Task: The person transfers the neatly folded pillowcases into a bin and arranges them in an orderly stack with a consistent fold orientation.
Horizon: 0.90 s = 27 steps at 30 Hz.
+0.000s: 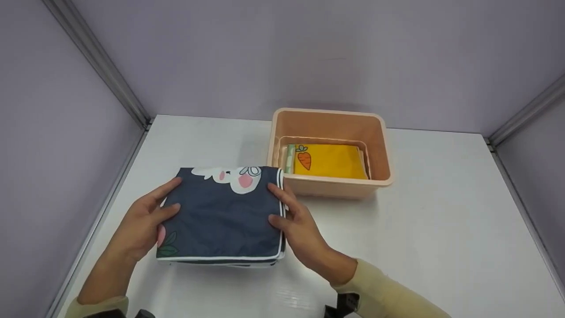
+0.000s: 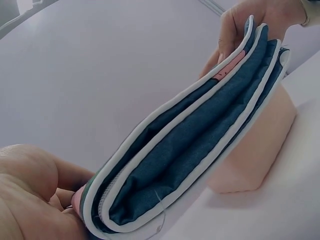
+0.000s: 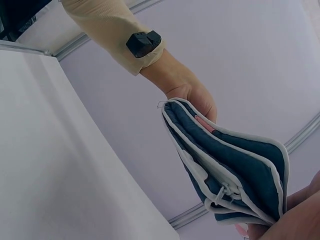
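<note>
A folded navy cloth with white piping and a rabbit print is held up between both hands. My left hand grips its left edge, the thumb on top and the other fingers partly hidden. At the right edge my right hand grips it, thumb and a finger over the top face. Several piped layers of the folded cloth show from the side in the left wrist view. A zip pull hangs among the folds in the right wrist view.
A peach plastic bin stands behind and right of the navy cloth on the white table. Inside lies a folded yellow cloth with a carrot print. Grey wall panels enclose the table.
</note>
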Available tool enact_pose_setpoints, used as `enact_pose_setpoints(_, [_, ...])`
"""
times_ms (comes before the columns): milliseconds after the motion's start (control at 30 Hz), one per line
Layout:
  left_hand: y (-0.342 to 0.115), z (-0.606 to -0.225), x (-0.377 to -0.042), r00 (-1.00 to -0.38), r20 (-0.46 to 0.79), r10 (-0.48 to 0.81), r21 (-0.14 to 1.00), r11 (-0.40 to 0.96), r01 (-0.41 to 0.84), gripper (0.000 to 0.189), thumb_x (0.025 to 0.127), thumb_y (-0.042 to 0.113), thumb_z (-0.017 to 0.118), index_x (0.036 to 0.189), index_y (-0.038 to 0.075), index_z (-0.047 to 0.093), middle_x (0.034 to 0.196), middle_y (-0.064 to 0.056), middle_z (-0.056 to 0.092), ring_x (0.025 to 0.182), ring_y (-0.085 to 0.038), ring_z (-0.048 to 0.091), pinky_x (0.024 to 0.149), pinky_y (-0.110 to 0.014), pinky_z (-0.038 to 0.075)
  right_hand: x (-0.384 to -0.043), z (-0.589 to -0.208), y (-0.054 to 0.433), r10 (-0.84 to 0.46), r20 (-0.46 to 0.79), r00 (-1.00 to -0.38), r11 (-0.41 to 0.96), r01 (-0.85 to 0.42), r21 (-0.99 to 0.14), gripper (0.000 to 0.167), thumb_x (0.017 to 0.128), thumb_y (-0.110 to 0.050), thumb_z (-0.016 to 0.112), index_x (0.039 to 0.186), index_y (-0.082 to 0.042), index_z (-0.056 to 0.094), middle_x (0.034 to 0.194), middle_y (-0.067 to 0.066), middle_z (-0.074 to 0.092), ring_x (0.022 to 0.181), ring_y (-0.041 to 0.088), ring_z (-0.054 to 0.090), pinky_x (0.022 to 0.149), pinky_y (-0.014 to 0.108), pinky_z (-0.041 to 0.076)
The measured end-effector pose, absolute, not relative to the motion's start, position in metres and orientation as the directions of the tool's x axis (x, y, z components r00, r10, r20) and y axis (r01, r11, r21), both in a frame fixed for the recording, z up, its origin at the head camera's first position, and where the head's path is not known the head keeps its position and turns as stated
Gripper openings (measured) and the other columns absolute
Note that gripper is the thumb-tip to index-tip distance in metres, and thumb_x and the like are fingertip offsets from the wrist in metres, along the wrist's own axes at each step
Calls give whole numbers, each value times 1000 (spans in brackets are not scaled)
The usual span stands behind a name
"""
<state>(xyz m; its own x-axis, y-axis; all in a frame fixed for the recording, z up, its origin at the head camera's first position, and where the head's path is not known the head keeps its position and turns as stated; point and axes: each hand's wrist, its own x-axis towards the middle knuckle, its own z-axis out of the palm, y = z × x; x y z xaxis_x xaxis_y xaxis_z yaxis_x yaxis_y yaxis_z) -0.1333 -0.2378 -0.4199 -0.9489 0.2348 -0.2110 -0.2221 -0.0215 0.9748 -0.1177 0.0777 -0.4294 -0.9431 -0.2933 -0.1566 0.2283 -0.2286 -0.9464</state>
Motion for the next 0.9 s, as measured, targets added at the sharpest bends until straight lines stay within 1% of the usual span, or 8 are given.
enact_pose_setpoints(133, [-234,-418,-132,-949,-214,233,974,-20,-225,67,102,1,55,161,4,24,171,-7,5,153,-28,18,99,-19,48,-117,-428,82,-296,-158,-942,-228,230,-946,67,96,14,46,158,-9,38,172,4,-2,157,26,4,123,46,18])
enact_pose_setpoints(233, [-231,-417,-132,-949,-224,222,973,-12,-232,66,102,1,56,161,7,27,171,-6,8,147,-22,31,95,-21,51,-115,-426,85,-292,-152,-944,-228,223,-948,67,95,14,46,158,-8,37,172,4,-2,157,25,3,124,46,18])
enact_pose_setpoints(367, [-228,-415,-131,-949,-234,212,970,-14,-243,66,102,0,55,161,8,28,171,-4,10,144,-20,36,95,-21,51,-114,-425,88,-291,-153,-944,-224,223,-949,67,95,14,47,158,-8,36,172,2,-3,157,23,1,124,45,17])
enact_pose_setpoints(533, [-224,-414,-130,-950,-221,220,972,-31,-234,66,102,-1,54,161,5,26,171,-7,7,154,-27,16,99,-18,48,-113,-423,92,-294,-151,-944,-225,222,-949,67,95,14,46,158,-8,36,172,2,-2,157,23,2,124,46,16])
enact_pose_setpoints(600, [-221,-413,-130,-952,-216,216,973,-32,-228,66,102,-2,54,161,4,26,171,-8,7,154,-28,15,96,-18,49,-114,-423,94,-295,-150,-944,-224,221,-949,67,95,14,46,158,-8,36,172,2,-2,157,23,3,124,46,15])
enact_pose_setpoints(733, [-217,-413,-130,-953,-208,219,975,-28,-220,65,101,-2,54,160,4,27,170,-9,7,154,-27,14,97,-16,48,-114,-424,98,-294,-151,-944,-217,219,-951,67,96,14,46,158,-8,37,172,2,-1,157,23,3,124,46,15])
enact_pose_setpoints(833, [-213,-413,-131,-954,-204,219,977,-7,-211,65,101,-2,55,160,3,28,170,-9,7,155,-24,6,101,-12,42,-114,-423,102,-288,-152,-945,-210,217,-953,67,95,14,46,158,-8,37,172,3,-1,157,23,3,124,46,14])
enact_pose_setpoints(900, [-211,-413,-131,-956,-202,213,978,-2,-208,64,101,-2,54,160,3,29,170,-9,8,155,-25,10,88,-11,49,-113,-423,105,-285,-152,-946,-208,216,-954,66,96,14,46,158,-8,37,172,3,-1,156,23,2,124,46,14])
